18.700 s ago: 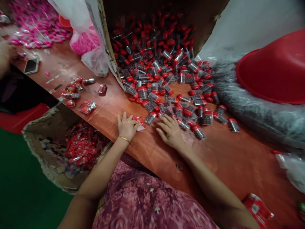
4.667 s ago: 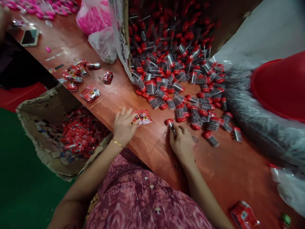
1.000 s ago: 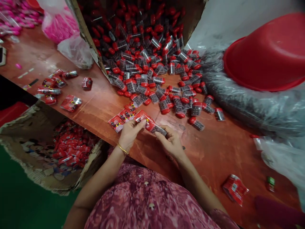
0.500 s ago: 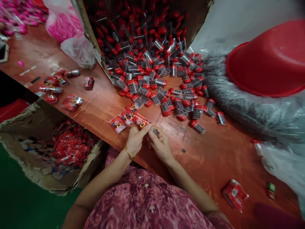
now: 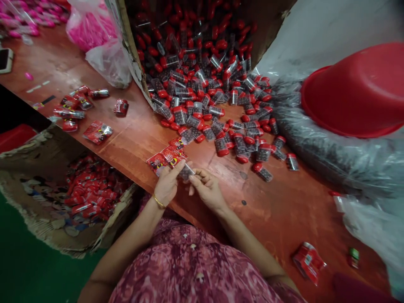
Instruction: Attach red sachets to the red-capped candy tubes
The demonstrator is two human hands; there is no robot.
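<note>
My left hand (image 5: pixel 167 185) and my right hand (image 5: pixel 205 189) meet at the near edge of the reddish table (image 5: pixel 284 210), both pinching a small clear tube with dark contents inside a plastic sleeve (image 5: pixel 186 171). Just beyond my left fingers lies a small stack of flat red printed sleeves (image 5: pixel 166 156). Further back a heap of red-capped clear tubes (image 5: pixel 221 118) spills out of a tipped cardboard box (image 5: pixel 132 63).
A torn carton of packed red sleeves (image 5: pixel 91 189) sits below the table edge on the left. Several packed sleeves (image 5: pixel 78 109) lie left on the table. A red basin (image 5: pixel 356 92) rests on clear plastic bags at right. Pink bags (image 5: pixel 94 38) stand behind.
Over the last second my hands drew together and slid left toward the stack of sleeves. The sleeved tube that stretched between them is now bunched in my fingertips.
</note>
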